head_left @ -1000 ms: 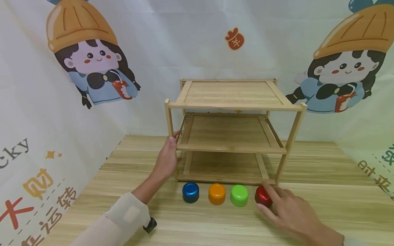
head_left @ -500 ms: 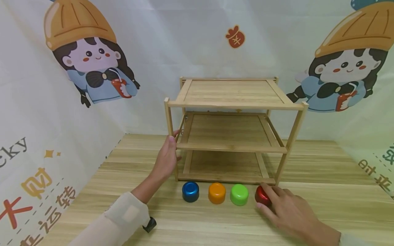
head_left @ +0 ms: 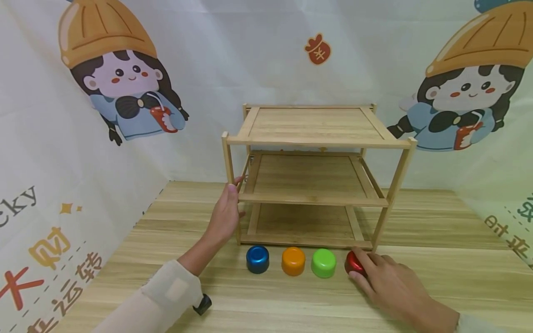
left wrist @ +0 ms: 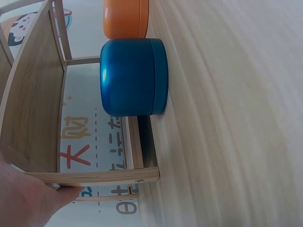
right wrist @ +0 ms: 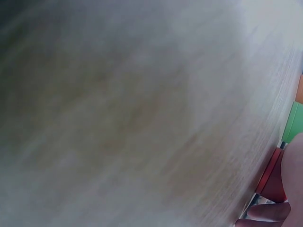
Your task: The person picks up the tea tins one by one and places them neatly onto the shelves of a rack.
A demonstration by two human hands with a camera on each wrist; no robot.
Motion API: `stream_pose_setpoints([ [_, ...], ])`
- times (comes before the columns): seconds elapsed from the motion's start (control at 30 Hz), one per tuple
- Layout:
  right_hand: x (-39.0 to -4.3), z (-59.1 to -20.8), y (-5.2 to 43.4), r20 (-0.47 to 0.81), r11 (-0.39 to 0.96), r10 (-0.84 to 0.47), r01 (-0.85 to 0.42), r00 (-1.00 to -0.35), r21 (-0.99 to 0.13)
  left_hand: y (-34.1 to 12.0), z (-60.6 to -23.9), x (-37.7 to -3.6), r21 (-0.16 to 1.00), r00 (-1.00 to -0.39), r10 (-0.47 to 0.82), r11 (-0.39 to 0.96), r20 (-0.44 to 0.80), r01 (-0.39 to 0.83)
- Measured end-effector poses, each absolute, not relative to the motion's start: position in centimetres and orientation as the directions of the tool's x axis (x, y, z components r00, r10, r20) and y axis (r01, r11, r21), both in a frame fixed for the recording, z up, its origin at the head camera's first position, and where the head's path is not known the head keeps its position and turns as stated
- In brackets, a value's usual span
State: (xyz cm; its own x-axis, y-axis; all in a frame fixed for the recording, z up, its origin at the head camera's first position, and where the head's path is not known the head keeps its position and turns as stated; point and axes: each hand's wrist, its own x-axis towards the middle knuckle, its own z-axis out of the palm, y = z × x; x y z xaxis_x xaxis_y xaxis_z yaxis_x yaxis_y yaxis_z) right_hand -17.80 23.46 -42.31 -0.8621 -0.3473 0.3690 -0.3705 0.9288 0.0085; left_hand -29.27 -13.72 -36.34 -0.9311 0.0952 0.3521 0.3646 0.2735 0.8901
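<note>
Left hand [head_left: 225,215] grips the left front post [head_left: 228,162] of a pale wooden three-tier rack [head_left: 312,200]; right hand [head_left: 395,284] pinches a glossy red cylindrical canister [head_left: 353,262].
Canister stands well forward of the wooden surface's [head_left: 437,222] rear edge; judged light, rigid, slightly slippery; best held by opposite sides.

We see a pale backdrop [head_left: 233,55] printed with a cartoon figure [head_left: 129,85] at upper left, a second figure [head_left: 468,92] at upper right, a red pouch [head_left: 318,50] at upper centre and lettering [head_left: 25,283] at lower left, behind a wood-grained tabletop [head_left: 266,305].
</note>
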Motion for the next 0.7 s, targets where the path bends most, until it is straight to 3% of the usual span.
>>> stream_pose_setpoints([
  [0.7,-17.76,-42.57,23.59,0.413,0.931,-0.36,-0.353,-0.837,0.096,-13.66,-36.49,-29.38,0.89,-0.928,0.094,0.263,0.36,0.372],
])
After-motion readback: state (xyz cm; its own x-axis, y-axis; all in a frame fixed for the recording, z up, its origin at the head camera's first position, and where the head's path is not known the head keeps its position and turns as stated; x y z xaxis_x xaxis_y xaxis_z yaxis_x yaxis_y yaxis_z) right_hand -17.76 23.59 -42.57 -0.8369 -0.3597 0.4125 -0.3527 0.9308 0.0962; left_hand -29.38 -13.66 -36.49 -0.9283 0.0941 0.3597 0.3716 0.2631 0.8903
